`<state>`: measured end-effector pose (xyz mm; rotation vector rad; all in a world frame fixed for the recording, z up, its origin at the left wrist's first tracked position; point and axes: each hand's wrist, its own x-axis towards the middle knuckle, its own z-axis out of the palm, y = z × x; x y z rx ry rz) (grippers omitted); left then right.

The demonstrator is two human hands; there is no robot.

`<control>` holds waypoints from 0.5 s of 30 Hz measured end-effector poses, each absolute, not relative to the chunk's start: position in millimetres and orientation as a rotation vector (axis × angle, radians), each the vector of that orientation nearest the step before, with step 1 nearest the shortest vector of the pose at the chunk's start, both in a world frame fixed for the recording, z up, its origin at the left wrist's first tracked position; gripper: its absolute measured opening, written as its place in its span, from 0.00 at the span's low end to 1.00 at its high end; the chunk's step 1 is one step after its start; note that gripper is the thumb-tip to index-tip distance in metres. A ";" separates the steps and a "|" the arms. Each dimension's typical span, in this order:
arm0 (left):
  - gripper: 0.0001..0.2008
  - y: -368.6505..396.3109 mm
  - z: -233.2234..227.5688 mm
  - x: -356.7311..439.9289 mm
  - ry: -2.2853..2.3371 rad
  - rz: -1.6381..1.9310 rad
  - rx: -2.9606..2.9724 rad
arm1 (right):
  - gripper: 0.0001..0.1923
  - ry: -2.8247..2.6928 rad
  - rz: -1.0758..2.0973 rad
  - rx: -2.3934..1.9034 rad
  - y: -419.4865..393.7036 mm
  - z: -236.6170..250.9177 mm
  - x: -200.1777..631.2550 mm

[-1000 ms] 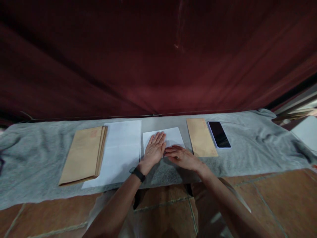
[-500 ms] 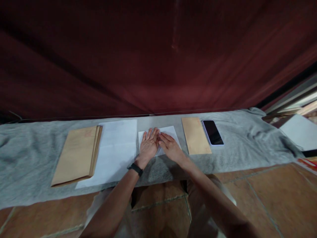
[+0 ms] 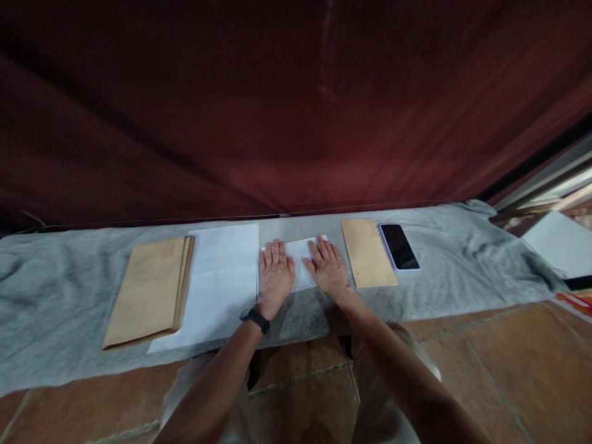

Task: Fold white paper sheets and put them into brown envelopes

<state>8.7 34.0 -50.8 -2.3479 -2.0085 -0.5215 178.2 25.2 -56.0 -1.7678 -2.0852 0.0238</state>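
Head view: unreadable reddish print on envelope stack (image 3: 150,290).

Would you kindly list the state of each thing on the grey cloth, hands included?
Left hand: open, flat on the folded paper.
Right hand: open, flat on it too.
Folded paper: folded, pressed down.
White sheets: flat, unfolded.
Envelope stack: stacked, lying flat.
Single envelope: lying flat.
Phone: screen dark, face up.
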 end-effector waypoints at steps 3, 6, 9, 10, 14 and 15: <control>0.31 31.9 -51.3 7.8 -2.049 -0.532 -2.318 | 0.32 -2.075 0.006 -1.817 25.3 -57.7 185.0; 0.31 28.1 -50.2 6.1 -2.060 -0.556 -2.312 | 0.33 -2.077 0.010 -1.855 25.3 -58.1 190.6; 0.31 19.5 -48.1 5.7 -1.970 -0.554 -2.376 | 0.33 -2.082 0.019 -1.864 25.4 -57.0 194.1; 0.30 15.7 -47.5 6.2 -1.919 -0.540 -2.420 | 0.33 -2.081 0.022 -1.865 25.4 -56.1 194.3; 0.29 3.5 -46.1 9.7 -1.833 -0.458 -2.522 | 0.32 -2.056 0.041 -1.857 23.7 -49.7 185.3; 0.29 2.2 -46.1 10.4 -1.842 -0.444 -2.521 | 0.31 -2.067 0.058 -1.830 22.5 -48.1 180.4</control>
